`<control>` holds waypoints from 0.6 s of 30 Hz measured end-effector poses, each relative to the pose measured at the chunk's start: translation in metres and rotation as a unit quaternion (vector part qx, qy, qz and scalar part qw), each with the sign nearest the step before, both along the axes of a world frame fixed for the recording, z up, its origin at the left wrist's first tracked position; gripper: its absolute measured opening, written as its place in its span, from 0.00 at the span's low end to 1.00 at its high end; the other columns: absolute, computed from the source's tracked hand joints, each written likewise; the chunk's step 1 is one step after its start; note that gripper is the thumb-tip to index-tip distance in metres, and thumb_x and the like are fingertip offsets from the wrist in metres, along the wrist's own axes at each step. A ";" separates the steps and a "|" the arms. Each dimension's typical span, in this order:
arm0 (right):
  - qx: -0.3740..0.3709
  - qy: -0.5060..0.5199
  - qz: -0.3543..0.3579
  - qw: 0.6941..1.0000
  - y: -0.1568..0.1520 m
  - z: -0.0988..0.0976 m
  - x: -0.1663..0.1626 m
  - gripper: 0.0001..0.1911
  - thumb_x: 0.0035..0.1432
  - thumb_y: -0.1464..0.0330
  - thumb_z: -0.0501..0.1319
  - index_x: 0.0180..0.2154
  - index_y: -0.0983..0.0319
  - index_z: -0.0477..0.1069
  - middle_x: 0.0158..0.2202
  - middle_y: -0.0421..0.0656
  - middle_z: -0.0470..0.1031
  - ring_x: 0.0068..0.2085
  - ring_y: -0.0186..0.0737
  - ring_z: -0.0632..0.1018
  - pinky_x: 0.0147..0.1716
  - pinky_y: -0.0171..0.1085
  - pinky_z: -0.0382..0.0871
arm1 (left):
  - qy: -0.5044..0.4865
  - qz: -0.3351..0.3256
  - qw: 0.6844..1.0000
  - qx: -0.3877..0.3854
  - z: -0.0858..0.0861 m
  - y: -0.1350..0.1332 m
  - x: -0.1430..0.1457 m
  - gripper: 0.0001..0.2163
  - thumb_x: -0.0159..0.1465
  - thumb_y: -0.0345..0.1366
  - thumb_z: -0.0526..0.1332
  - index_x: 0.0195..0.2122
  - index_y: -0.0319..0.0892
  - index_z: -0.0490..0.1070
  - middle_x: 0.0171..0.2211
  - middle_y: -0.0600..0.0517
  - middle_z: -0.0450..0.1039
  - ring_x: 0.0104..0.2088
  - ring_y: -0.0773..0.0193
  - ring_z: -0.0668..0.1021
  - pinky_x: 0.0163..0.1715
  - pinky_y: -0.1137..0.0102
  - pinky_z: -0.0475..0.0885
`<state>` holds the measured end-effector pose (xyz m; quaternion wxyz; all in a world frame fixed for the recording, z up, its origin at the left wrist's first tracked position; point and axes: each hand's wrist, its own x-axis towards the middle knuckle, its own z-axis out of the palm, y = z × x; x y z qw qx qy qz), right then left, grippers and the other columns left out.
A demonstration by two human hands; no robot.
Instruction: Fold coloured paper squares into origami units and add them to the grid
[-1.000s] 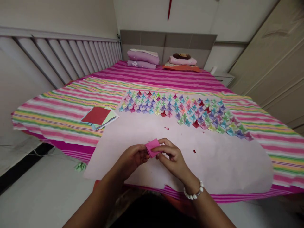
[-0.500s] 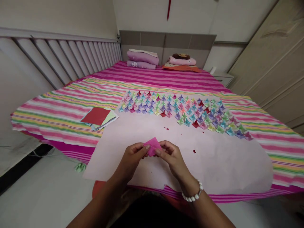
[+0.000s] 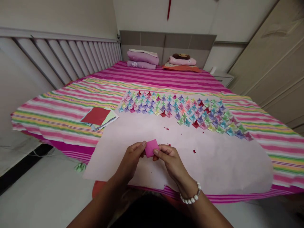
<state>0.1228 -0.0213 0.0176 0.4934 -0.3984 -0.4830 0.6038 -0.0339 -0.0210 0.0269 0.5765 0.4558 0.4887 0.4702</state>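
A small folded pink paper [image 3: 151, 147] is pinched between both my hands just above a large pale pink sheet [image 3: 220, 164] laid on the bed. My left hand [image 3: 132, 159] grips its left edge with closed fingers. My right hand [image 3: 169, 159], with a white bead bracelet on the wrist, pinches its right lower edge. Beyond them, several small folded paper shapes [image 3: 180, 111] in many colours lie in rows across the far part of the sheet.
A stack of square coloured papers [image 3: 99, 117] with a red one on top lies at the left on the striped bedspread [image 3: 59, 107]. Folded bedding [image 3: 142, 58] and a pillow [image 3: 182, 60] sit by the headboard. A green folded piece [image 3: 80, 166] lies on the floor.
The pink paper has been pressed flatter and now shows as a small square; both hands have shifted slightly nearer to me.
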 end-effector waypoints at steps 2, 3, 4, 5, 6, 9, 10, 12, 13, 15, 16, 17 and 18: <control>-0.002 0.003 -0.020 1.000 0.001 -0.001 0.000 0.11 0.51 0.61 0.68 0.24 0.62 0.77 0.20 0.39 0.73 0.25 0.34 0.70 0.29 0.35 0.64 | -0.019 -0.017 1.000 -0.004 0.000 -0.001 0.002 0.14 0.58 0.46 0.63 0.26 0.40 0.73 0.24 0.53 0.69 0.28 0.65 0.68 0.32 0.70 0.63; -0.002 0.007 -0.030 1.000 0.001 -0.001 0.000 0.11 0.51 0.61 0.68 0.24 0.62 0.76 0.20 0.39 0.73 0.24 0.34 0.70 0.29 0.35 0.64 | -0.032 -0.030 0.999 -0.004 -0.001 -0.001 0.004 0.12 0.57 0.45 0.65 0.28 0.40 0.74 0.26 0.53 0.71 0.30 0.65 0.69 0.34 0.70 0.63; -0.001 0.011 -0.038 0.999 0.001 -0.002 0.000 0.11 0.51 0.61 0.68 0.24 0.62 0.76 0.21 0.39 0.74 0.24 0.33 0.70 0.28 0.34 0.64 | -0.044 -0.041 0.998 -0.005 -0.002 -0.002 0.005 0.11 0.56 0.43 0.66 0.30 0.40 0.75 0.27 0.52 0.73 0.31 0.65 0.70 0.35 0.71 0.64; -0.002 0.016 -0.046 0.999 0.002 -0.002 0.000 0.12 0.51 0.61 0.68 0.23 0.62 0.76 0.21 0.39 0.74 0.24 0.33 0.71 0.28 0.34 0.64 | -0.055 -0.043 0.997 -0.012 -0.004 -0.003 0.007 0.10 0.55 0.42 0.67 0.30 0.40 0.75 0.28 0.52 0.73 0.31 0.65 0.70 0.35 0.71 0.64; -0.003 0.019 -0.055 0.998 0.002 -0.003 -0.001 0.12 0.50 0.61 0.69 0.23 0.62 0.75 0.21 0.39 0.75 0.24 0.33 0.71 0.27 0.34 0.64 | -0.063 -0.036 0.997 -0.023 -0.006 -0.004 0.008 0.09 0.55 0.41 0.68 0.30 0.40 0.75 0.28 0.52 0.74 0.31 0.66 0.70 0.35 0.72 0.64; -0.009 0.020 -0.084 0.996 0.002 -0.004 -0.001 0.12 0.46 0.63 0.72 0.21 0.61 0.73 0.20 0.39 0.74 0.23 0.33 0.70 0.25 0.34 0.64 | -0.080 0.006 0.995 -0.064 -0.011 -0.005 0.010 0.11 0.54 0.42 0.69 0.27 0.39 0.74 0.25 0.53 0.73 0.29 0.69 0.70 0.32 0.73 0.63; -0.010 0.021 -0.087 0.996 0.002 -0.005 0.000 0.12 0.44 0.63 0.72 0.21 0.61 0.72 0.20 0.38 0.74 0.22 0.33 0.70 0.25 0.34 0.63 | -0.091 0.009 0.993 -0.072 -0.011 -0.005 0.011 0.11 0.54 0.42 0.69 0.26 0.39 0.74 0.25 0.54 0.73 0.28 0.70 0.69 0.32 0.73 0.63; -0.008 0.036 -0.067 0.997 0.002 -0.005 0.002 0.12 0.43 0.63 0.73 0.22 0.61 0.74 0.20 0.38 0.73 0.23 0.33 0.70 0.26 0.34 0.64 | -0.128 0.000 0.988 -0.081 -0.008 -0.003 0.010 0.12 0.53 0.42 0.70 0.26 0.38 0.75 0.24 0.54 0.72 0.27 0.71 0.69 0.32 0.74 0.64; -0.004 0.052 -0.047 0.998 0.002 -0.004 0.004 0.11 0.44 0.62 0.72 0.24 0.61 0.75 0.21 0.39 0.74 0.24 0.34 0.71 0.28 0.34 0.65 | -0.153 -0.006 0.984 -0.090 -0.005 -0.002 0.009 0.12 0.52 0.42 0.71 0.26 0.37 0.75 0.24 0.54 0.71 0.27 0.72 0.69 0.32 0.75 0.64; 0.007 0.094 -0.008 0.996 0.004 -0.004 0.009 0.13 0.48 0.58 0.70 0.32 0.61 0.79 0.27 0.41 0.77 0.28 0.36 0.74 0.32 0.36 0.67 | -0.210 -0.020 0.970 -0.123 -0.001 0.000 0.007 0.13 0.50 0.40 0.72 0.25 0.36 0.74 0.23 0.55 0.70 0.25 0.73 0.68 0.29 0.77 0.64; 0.011 0.114 0.004 0.993 0.005 -0.004 0.011 0.16 0.50 0.57 0.68 0.36 0.60 0.79 0.31 0.43 0.78 0.31 0.37 0.75 0.34 0.37 0.67 | -0.242 -0.030 0.959 -0.147 0.000 0.001 0.006 0.12 0.49 0.39 0.73 0.24 0.36 0.74 0.22 0.55 0.69 0.24 0.74 0.68 0.28 0.78 0.64; 0.012 0.131 0.010 0.991 0.006 -0.003 0.012 0.18 0.51 0.56 0.67 0.40 0.60 0.79 0.35 0.44 0.79 0.35 0.39 0.75 0.37 0.37 0.67 | -0.275 -0.048 0.944 -0.174 0.000 0.001 0.005 0.12 0.49 0.38 0.73 0.24 0.36 0.73 0.22 0.56 0.68 0.23 0.75 0.67 0.26 0.78 0.63; 0.011 0.143 0.014 0.990 0.006 -0.003 0.013 0.19 0.50 0.57 0.68 0.43 0.59 0.78 0.39 0.45 0.79 0.39 0.40 0.76 0.39 0.38 0.67 | -0.307 -0.071 0.927 -0.202 -0.001 0.000 0.004 0.12 0.49 0.36 0.73 0.25 0.36 0.73 0.21 0.56 0.67 0.22 0.76 0.66 0.25 0.79 0.62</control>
